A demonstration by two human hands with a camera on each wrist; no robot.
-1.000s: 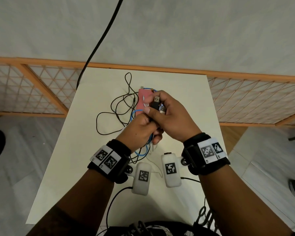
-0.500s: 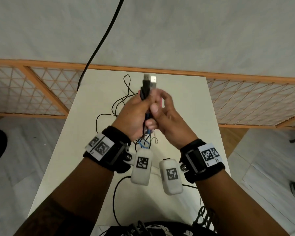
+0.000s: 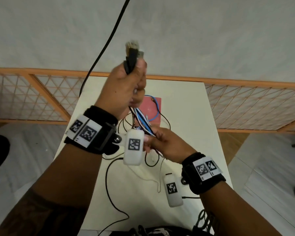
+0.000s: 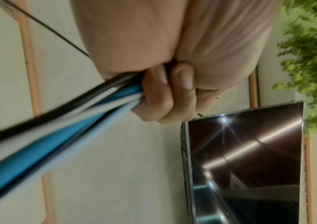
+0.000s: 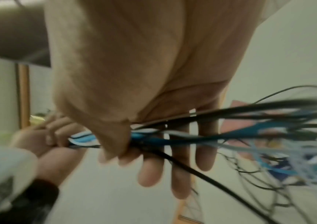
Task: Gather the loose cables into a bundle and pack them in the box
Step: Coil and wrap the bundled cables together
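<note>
No words, brands or numbers can be read in any view. The only signs are black-and-white square coded markers, which carry no legible characters. Two sit side by side on the white plate of the black left wristband point(image 3: 85, 132), and two on the white plate of the black right wristband point(image 3: 206, 168). One more stands on each white capsule-shaped wrist camera housing, the left point(image 3: 133, 144) and the right point(image 3: 172, 188).
</note>
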